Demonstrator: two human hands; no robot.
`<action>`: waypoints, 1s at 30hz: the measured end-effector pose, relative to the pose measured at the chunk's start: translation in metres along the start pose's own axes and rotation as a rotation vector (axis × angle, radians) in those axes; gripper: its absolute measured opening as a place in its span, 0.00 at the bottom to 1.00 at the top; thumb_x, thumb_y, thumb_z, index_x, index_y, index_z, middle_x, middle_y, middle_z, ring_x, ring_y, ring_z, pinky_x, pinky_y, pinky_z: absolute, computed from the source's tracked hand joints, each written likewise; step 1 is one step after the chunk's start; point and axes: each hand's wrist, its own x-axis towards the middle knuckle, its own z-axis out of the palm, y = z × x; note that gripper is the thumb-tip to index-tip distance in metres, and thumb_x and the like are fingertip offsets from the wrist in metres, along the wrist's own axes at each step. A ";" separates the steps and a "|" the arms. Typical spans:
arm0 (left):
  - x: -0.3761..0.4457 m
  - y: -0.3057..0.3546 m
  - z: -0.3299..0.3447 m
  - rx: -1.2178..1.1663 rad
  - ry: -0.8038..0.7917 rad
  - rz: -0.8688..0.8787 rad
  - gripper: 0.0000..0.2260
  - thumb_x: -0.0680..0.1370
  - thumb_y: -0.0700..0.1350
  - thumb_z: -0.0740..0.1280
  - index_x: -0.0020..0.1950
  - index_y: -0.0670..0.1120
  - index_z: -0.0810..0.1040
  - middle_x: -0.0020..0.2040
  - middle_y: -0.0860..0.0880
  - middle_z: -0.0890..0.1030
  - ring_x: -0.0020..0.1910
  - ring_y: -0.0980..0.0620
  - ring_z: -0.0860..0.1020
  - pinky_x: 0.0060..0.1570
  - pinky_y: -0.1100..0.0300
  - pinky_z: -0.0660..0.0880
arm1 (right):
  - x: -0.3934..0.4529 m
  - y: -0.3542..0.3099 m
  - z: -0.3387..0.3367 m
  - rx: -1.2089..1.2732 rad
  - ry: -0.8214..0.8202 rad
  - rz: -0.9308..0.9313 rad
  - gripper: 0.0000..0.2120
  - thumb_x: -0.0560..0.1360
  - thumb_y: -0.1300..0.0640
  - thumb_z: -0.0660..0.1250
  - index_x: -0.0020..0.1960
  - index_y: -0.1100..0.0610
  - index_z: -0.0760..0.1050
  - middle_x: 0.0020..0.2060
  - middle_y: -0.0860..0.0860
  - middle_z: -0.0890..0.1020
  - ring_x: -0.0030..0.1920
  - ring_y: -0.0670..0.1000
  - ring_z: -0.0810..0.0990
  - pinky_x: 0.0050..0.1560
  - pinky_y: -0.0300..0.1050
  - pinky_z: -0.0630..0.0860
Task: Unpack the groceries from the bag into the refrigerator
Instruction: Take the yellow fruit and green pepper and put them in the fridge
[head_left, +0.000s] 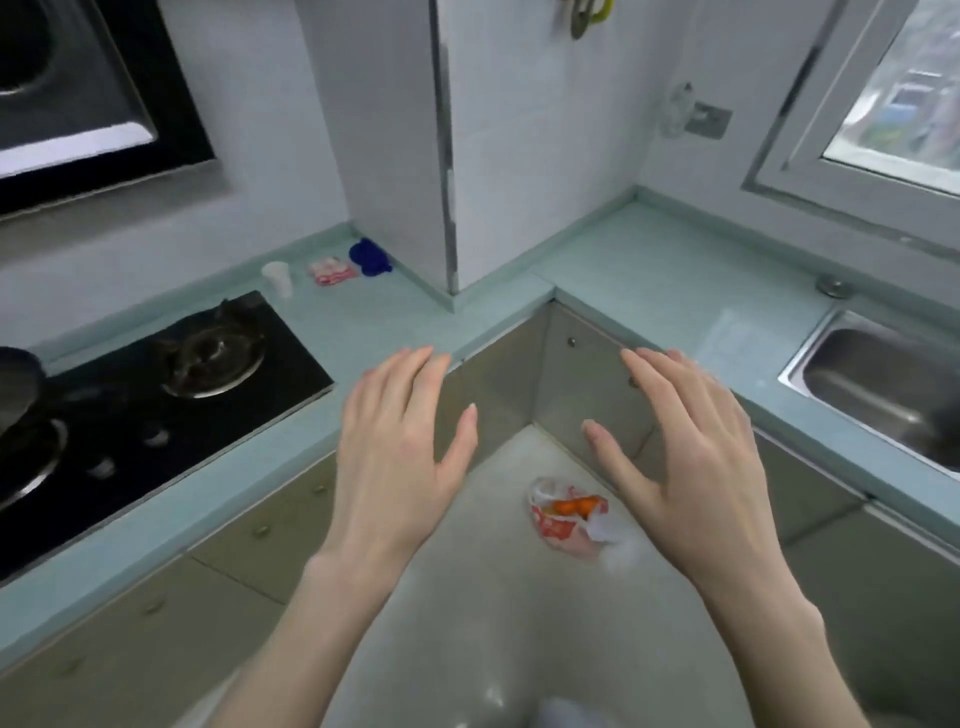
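Your left hand (400, 447), your right hand (691, 457), both bare, no sleeves, rings or watch, nails short and unpainted

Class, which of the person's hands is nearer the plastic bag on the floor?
Right. The right hand hovers just beside the plastic bag; the left hand is farther off to its left.

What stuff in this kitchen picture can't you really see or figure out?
Head view only:
- Refrigerator: nowhere in the frame.
- Plastic bag on the floor: something orange shows, but the crumpled plastic hides the rest, and the right hand overlaps its edge.
- Sink: cut off by the right edge.
- Pot on the stove: cut off by the left edge.
- Pink packet and blue thing on the counter: too small and blurry to identify.
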 end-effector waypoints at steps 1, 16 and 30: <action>0.006 0.004 0.011 -0.024 -0.022 0.018 0.21 0.82 0.52 0.65 0.72 0.42 0.74 0.70 0.45 0.76 0.72 0.45 0.71 0.72 0.46 0.67 | -0.003 0.008 0.001 -0.012 0.003 0.030 0.29 0.80 0.43 0.67 0.74 0.58 0.72 0.71 0.52 0.76 0.76 0.54 0.69 0.74 0.59 0.67; 0.067 0.059 0.191 -0.135 -0.225 0.111 0.22 0.82 0.51 0.64 0.73 0.43 0.73 0.73 0.46 0.74 0.75 0.48 0.68 0.74 0.47 0.65 | -0.014 0.171 0.066 -0.039 0.070 0.377 0.26 0.80 0.45 0.68 0.72 0.59 0.74 0.71 0.53 0.77 0.74 0.54 0.73 0.71 0.60 0.71; 0.083 0.078 0.376 -0.233 -0.226 -0.031 0.19 0.82 0.47 0.65 0.72 0.42 0.74 0.71 0.46 0.75 0.74 0.48 0.70 0.75 0.58 0.62 | 0.014 0.294 0.180 -0.002 -0.081 0.311 0.25 0.80 0.49 0.70 0.73 0.60 0.72 0.73 0.55 0.74 0.74 0.55 0.73 0.73 0.56 0.70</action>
